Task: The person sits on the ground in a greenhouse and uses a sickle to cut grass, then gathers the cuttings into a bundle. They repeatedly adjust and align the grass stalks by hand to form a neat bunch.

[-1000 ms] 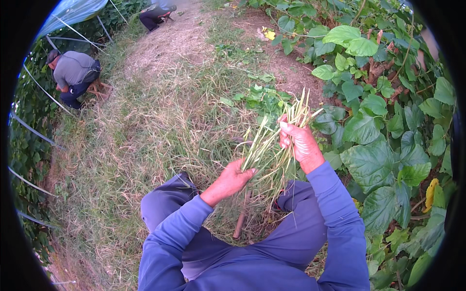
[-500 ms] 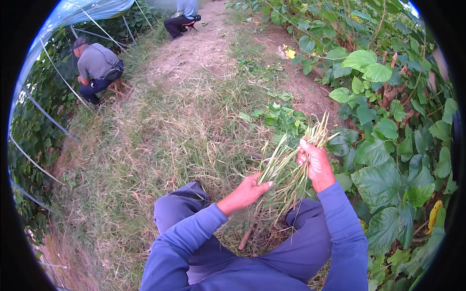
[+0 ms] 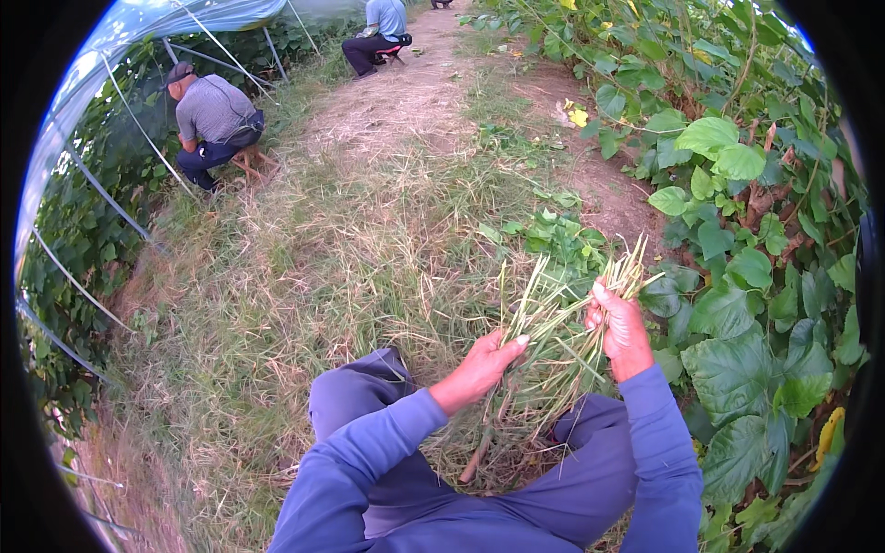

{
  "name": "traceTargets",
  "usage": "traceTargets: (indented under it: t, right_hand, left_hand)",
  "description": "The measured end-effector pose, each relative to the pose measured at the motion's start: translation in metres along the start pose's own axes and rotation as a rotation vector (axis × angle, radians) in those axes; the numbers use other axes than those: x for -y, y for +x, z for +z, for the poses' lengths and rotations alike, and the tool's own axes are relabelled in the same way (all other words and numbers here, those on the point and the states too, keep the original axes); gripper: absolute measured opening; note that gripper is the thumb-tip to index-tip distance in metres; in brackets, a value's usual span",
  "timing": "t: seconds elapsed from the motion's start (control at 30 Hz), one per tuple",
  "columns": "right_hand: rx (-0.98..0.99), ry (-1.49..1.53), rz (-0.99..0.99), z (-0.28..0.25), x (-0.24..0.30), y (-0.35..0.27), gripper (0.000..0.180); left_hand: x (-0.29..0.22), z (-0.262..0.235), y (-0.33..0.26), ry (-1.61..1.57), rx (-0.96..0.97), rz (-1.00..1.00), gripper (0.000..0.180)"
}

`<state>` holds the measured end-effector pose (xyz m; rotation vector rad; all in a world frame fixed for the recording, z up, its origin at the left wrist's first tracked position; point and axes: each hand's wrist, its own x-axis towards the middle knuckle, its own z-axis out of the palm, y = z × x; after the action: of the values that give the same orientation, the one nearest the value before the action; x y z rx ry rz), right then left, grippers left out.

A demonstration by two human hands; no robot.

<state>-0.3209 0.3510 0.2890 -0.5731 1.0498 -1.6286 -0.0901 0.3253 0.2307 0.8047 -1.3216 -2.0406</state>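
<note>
A loose bundle of long, pale green and straw-coloured stalks is held up between my two hands, above the gap between my bent knees. My right hand is closed round the bundle at its upper right, with the thumb on top and stalk ends sticking out past the fist. On the lower left side, my left hand grips more of the stalks, thumb extended along them. Thin ends hang down toward the ground. A short brown stick shows below the bundle, between my legs.
Cut green leaves lie beyond my hands. Broad-leaved vines crowd the right side. At left, thin poles carry plastic sheeting. One person sits on a low wooden stool; another sits farther along the path.
The whole view has swung slightly, so the people, plants and knees appear farther right and lower. Both hands still grip the stalks, with little change between them.
</note>
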Motion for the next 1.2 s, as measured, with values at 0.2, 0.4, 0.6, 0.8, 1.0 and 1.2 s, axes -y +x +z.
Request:
traceTargets:
  t: [0.2, 0.4, 0.6, 0.8, 1.0, 1.2]
  right_hand:
    - [0.036, -0.01, 0.012, 0.002, -0.001, -0.002, 0.016]
    - [0.073, -0.04, 0.01, 0.001, -0.004, -0.003, 0.022]
    - [0.054, -0.038, 0.022, 0.003, -0.003, -0.003, 0.02]
    - [0.023, -0.017, 0.009, 0.002, 0.0, -0.004, 0.019]
    - [0.047, 0.035, -0.058, -0.005, 0.008, -0.001, 0.015]
    - [-0.012, 0.095, -0.086, -0.014, 0.017, 0.006, 0.015]
  left_hand:
    - [-0.01, 0.003, -0.002, -0.078, -0.115, 0.026, 0.03]
    - [-0.013, 0.001, -0.004, -0.098, -0.197, 0.002, 0.03]
    - [-0.013, -0.004, -0.004, -0.158, -0.187, -0.055, 0.027]
    - [-0.011, -0.008, 0.002, -0.193, -0.266, -0.009, 0.025]
    - [-0.015, -0.014, 0.007, -0.223, -0.365, 0.022, 0.024]
    - [0.007, -0.023, 0.015, -0.047, -0.366, 0.066, 0.023]
